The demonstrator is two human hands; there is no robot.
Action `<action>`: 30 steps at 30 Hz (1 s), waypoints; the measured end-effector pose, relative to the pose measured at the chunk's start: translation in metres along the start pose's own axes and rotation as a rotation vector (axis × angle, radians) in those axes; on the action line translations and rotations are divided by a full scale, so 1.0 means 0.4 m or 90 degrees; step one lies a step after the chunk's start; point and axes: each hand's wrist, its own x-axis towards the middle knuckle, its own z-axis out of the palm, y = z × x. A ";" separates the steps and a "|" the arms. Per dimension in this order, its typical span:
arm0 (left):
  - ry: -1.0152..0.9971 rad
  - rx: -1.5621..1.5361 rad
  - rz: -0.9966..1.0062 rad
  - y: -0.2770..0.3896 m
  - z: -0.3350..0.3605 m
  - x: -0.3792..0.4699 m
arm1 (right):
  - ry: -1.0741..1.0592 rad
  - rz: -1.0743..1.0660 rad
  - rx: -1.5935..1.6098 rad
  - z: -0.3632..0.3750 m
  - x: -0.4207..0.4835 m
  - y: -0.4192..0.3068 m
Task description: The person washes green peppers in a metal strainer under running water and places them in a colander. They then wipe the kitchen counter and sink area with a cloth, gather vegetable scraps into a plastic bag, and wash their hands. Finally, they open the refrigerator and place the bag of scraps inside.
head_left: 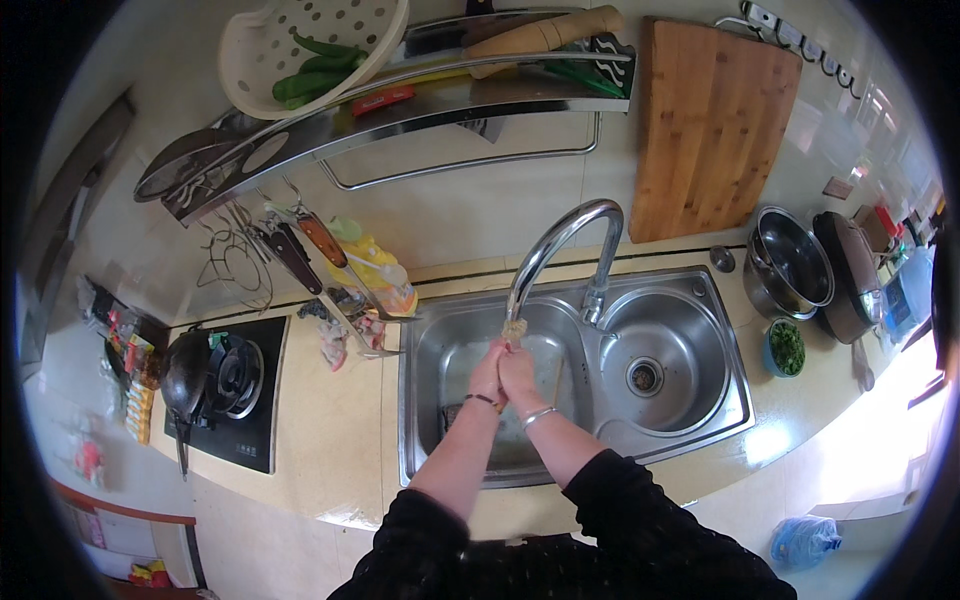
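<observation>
My left hand point(487, 370) and my right hand point(517, 370) are pressed together above the left basin point(442, 352) of a stainless steel double sink. They are just under the mouth of a chrome gooseneck faucet point(564, 220). A small pale tan, rough-looking piece point(514, 330) shows between my fingertips and the spout; I cannot tell whether it is held or fixed to the spout. What is between my palms is hidden. Below, a thin light stick point(558, 381) leans in the basin, and a dark object point(450, 415) lies by its left wall.
Right of the sink are a round basin point(675, 360), a bowl of chopped greens point(786, 349) and a steel pot point(793, 259). A wooden cutting board point(712, 131) leans on the wall. Left are hanging spatulas point(322, 240) and a gas stove point(255, 427) with a wok point(184, 371).
</observation>
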 end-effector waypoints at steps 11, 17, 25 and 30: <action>0.052 0.055 0.079 -0.129 0.042 -0.125 | -0.051 -0.260 -0.443 -0.040 -0.028 -0.174; -0.136 -0.193 -0.120 -0.091 0.022 -0.163 | -0.195 -0.070 0.030 -0.002 0.000 -0.140; -0.533 -0.621 -0.103 -0.083 0.020 -0.178 | -0.390 0.531 0.947 0.041 -0.052 -0.193; -0.184 -0.216 -0.110 -0.091 0.002 -0.147 | -0.204 0.244 0.482 0.029 -0.016 -0.199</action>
